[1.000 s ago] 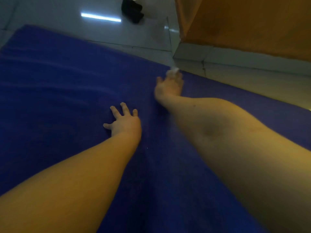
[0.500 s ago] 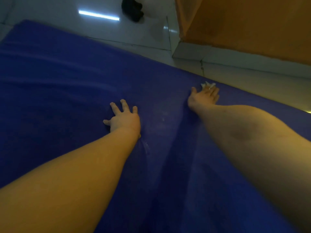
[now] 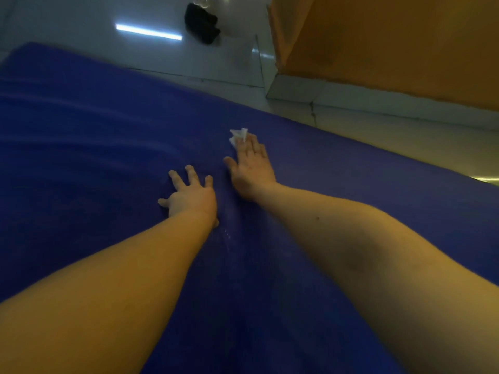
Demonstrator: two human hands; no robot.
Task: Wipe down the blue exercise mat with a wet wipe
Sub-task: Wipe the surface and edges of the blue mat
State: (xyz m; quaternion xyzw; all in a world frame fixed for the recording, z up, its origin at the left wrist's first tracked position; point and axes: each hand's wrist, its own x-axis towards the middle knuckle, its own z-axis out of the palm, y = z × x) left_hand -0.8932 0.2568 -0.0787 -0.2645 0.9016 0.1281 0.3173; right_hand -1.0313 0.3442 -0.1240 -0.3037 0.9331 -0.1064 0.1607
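Mid-wipe, I judge: my right hand [image 3: 252, 166], grip open with fingers flat, presses the white wet wipe [image 3: 239, 136] onto the blue exercise mat [image 3: 81, 130] towards its far edge, my left hand [image 3: 191, 195] splayed open on the mat just beside it; next I should drag the wipe across unwiped mat.

We find the exercise mat [image 3: 81, 157] on the floor [image 3: 216, 66], our left hand [image 3: 190, 197] flat on it, our right hand [image 3: 251, 168] just to its right and slightly ahead, the wet wipe [image 3: 237, 136] under the right fingertips, a small object [image 3: 202, 25] on the floor beyond the mat, a wall [image 3: 378, 44] far right.
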